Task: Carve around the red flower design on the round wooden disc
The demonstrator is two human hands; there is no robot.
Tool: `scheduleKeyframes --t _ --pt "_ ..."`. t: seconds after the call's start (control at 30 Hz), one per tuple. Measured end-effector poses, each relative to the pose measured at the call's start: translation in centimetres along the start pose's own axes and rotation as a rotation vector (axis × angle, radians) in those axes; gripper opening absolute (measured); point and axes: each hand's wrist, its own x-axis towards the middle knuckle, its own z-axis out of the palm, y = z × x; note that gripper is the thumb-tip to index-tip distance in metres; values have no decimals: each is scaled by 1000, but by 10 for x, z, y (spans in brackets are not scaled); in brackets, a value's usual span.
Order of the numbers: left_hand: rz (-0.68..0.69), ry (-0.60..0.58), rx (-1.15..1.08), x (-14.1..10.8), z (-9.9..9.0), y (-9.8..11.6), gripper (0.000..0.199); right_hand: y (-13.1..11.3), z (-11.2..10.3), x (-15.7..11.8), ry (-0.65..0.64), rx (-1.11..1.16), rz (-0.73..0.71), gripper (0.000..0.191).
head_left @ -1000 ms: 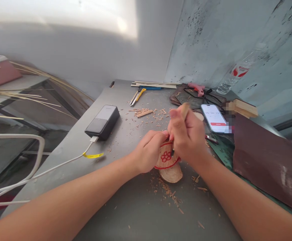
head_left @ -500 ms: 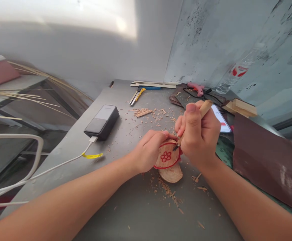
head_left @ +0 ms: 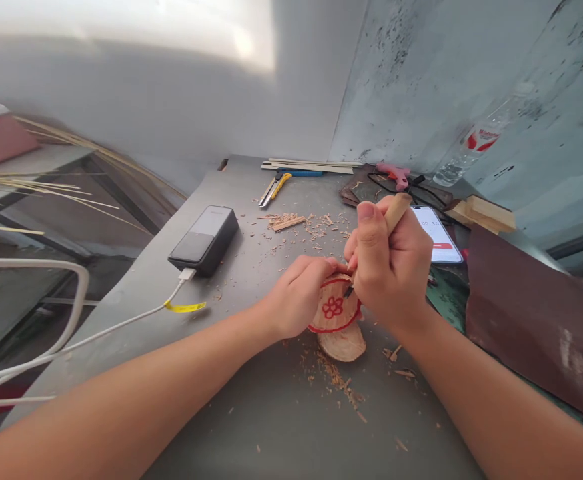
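My left hand [head_left: 299, 293] grips the left edge of a wood slice [head_left: 339, 320], which bears a red outline round its rim and a red flower in the middle. A second, plain wood slice [head_left: 344, 344] lies under it on the table. Wrapped round the wooden handle of a carving chisel [head_left: 395, 211] is my right hand [head_left: 389, 267], thumb high on the handle. The chisel's dark metal tip rests on the slice's face, inside the red outline and up and right of the flower. The left fingers behind the slice are partly hidden.
Wood shavings [head_left: 284, 222] litter the grey table. A power bank [head_left: 205, 241] with a white cable lies left. Farther back are a yellow utility knife [head_left: 275, 189] and a pink glue gun [head_left: 394, 175]. A phone [head_left: 439, 235], brown leather [head_left: 531, 320] and a water bottle [head_left: 471, 153] are right.
My right hand has moved slightly left, and the chisel tip has slid a little left and up across the slice. More of the phone screen shows. My left hand keeps its hold.
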Motion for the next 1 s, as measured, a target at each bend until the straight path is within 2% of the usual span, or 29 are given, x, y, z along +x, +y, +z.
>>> scheduleKeyframes --t 0.17,0.4,0.6,0.87,1.0 --pt "-3 -31 -15 -1 1 -2 46 4 1 1 45 102 0 37" --pt "38 33 53 0 -1 -3 43 -3 1 -1 67 44 -42 34" --pt "37 37 46 0 -1 -1 43 -2 -2 -1 62 -4 -78 33" --pt "-5 9 -23 1 -2 -6 40 -1 2 -2 88 86 -7 35" --pt "-36 -8 -27 0 -2 -5 39 -1 1 0 72 115 -22 34"
